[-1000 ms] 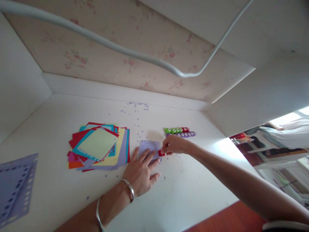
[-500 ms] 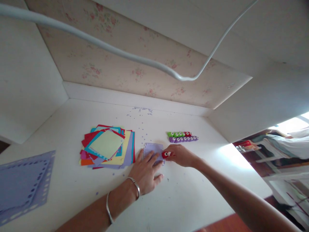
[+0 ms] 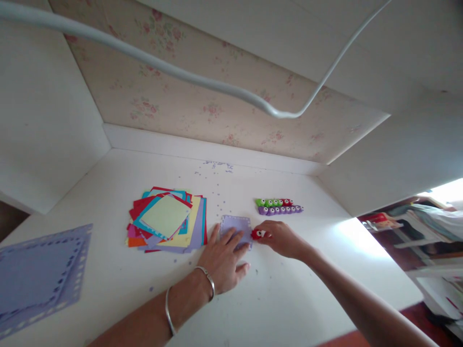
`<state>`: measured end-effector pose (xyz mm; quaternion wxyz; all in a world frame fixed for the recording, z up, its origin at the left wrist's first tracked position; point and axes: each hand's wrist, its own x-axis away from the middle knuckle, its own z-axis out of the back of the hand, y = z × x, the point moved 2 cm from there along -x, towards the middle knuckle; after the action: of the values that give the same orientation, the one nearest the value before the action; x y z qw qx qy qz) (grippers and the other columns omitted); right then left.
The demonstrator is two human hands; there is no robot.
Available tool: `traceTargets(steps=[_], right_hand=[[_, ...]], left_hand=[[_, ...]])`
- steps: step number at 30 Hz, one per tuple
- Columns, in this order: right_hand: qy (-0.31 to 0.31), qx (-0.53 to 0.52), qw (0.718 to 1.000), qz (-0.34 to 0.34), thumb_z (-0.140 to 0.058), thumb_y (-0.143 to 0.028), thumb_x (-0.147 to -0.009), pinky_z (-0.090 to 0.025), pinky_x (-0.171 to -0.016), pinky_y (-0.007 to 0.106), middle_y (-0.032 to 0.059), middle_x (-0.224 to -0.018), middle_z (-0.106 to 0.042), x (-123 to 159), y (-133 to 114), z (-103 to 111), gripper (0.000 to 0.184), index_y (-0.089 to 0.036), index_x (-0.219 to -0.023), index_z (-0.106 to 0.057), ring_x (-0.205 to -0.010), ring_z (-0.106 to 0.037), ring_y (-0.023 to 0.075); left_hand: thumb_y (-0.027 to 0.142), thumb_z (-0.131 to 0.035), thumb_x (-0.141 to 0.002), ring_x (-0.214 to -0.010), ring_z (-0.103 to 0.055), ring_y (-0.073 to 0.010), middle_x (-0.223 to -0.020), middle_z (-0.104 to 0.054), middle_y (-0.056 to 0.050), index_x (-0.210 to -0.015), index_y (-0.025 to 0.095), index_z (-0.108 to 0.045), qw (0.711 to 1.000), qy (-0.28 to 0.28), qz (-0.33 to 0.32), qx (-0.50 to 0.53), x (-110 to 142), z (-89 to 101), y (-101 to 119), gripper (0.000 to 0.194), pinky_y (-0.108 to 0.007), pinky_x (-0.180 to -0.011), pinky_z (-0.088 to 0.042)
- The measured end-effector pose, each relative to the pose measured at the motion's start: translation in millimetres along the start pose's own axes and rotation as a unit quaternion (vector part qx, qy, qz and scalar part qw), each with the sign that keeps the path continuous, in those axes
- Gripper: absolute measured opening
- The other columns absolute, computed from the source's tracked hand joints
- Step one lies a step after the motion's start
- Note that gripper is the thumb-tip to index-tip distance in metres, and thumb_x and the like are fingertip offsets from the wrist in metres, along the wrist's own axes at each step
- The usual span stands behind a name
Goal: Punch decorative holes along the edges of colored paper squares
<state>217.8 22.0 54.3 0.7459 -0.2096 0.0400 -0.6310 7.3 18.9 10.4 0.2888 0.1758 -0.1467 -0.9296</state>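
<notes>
A small purple paper sheet (image 3: 235,223) with a row of punched holes along its edges lies flat on the table. My left hand (image 3: 226,253) rests on it, fingers spread and pressing its lower part. In my right hand (image 3: 280,236), thumb and fingers close around a small red craft punch (image 3: 257,234) with an eye-like button. The punch sits at the sheet's right edge; whether it overlaps the paper is hard to tell. Beyond my right hand stand two rows of similar punches, purple ones (image 3: 280,210) in front, green ones (image 3: 269,202) and red ones (image 3: 286,202) behind.
Left of my hands lies a stack of coloured paper (image 3: 166,217). Larger purple sheets (image 3: 32,274) with punched borders lie at the far left. Purple paper dots (image 3: 219,166) are scattered toward the back wall. A white cable (image 3: 202,82) hangs across the view above.
The view has shifted slightly, moving everything a little to the right. My right hand with the red punch has drawn slightly rightward from the sheet's edge. My left hand stays on the paper.
</notes>
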Motion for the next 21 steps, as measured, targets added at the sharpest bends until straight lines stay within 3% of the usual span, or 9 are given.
traceTargets(steps=[6,10,12,15,18,21], right_hand=[[0.03,-0.034,0.999,-0.027,-0.061,-0.029,-0.082,-0.049,-0.073,0.031,0.0046,-0.094,-0.07,8,8,2,0.019,-0.023,-0.099,-0.07,-0.075,-0.065,0.017],[0.029,-0.218,0.973,-0.071,-0.062,-0.036,-0.083,-0.052,-0.073,0.034,0.0067,-0.097,-0.069,18,13,2,0.03,-0.021,-0.109,-0.067,-0.076,-0.065,0.0179],[0.012,-0.368,0.927,-0.075,-0.062,-0.038,-0.084,-0.052,-0.078,0.037,0.0066,-0.099,-0.069,23,11,-2,0.039,-0.021,-0.119,-0.061,-0.079,-0.065,0.0176],[-0.01,-0.581,0.813,-0.05,-0.061,-0.035,-0.086,-0.051,-0.084,0.039,0.0059,-0.105,-0.066,24,0,-13,0.044,-0.024,-0.129,-0.055,-0.08,-0.066,0.0154],[-0.027,-0.704,0.71,-0.022,-0.059,-0.033,-0.089,-0.05,-0.085,0.039,0.0067,-0.104,-0.067,17,-11,-25,0.042,-0.024,-0.13,-0.054,-0.079,-0.067,0.0153],[-0.026,-0.748,0.663,0.002,-0.059,-0.029,-0.089,-0.05,-0.084,0.037,0.007,-0.098,-0.069,5,-17,-37,0.041,-0.02,-0.129,-0.055,-0.078,-0.068,0.0157]], left_hand=[[0.05,-0.048,-0.089,-0.13,-0.037,-0.029,-0.138,-0.048,-0.004,-0.127,0.031,-0.053,1.0,0.01,0.003,-0.004,-1,2.3,2,0.043,-0.061,-0.11,-0.01],[0.051,-0.05,-0.087,-0.13,-0.036,-0.0314,-0.136,-0.05,-0.008,-0.125,0.027,-0.055,0.999,0.039,0.021,-0.023,0,0.6,2,0.045,-0.063,-0.11,-0.01],[0.049,-0.048,-0.089,-0.13,-0.036,-0.0326,-0.135,-0.051,-0.01,-0.123,0.024,-0.056,0.997,0.058,0.037,-0.037,1,-0.2,1,0.044,-0.064,-0.109,-0.009],[0.041,-0.048,-0.091,-0.129,-0.038,-0.0328,-0.132,-0.053,-0.013,-0.121,0.021,-0.057,0.993,0.088,0.056,-0.049,-1,1.5,0,0.038,-0.065,-0.109,-0.01],[0.031,-0.049,-0.091,-0.125,-0.044,-0.0298,-0.126,-0.058,-0.01,-0.117,0.021,-0.058,0.992,0.113,0.054,-0.027,-3,6.9,-1,0.029,-0.063,-0.109,-0.014],[0.023,-0.048,-0.092,-0.109,-0.054,-0.024,-0.112,-0.063,-0.006,-0.109,0.022,-0.06,0.988,0.142,0.043,0.032,-4,12.4,-3,0.021,-0.055,-0.105,-0.029]])
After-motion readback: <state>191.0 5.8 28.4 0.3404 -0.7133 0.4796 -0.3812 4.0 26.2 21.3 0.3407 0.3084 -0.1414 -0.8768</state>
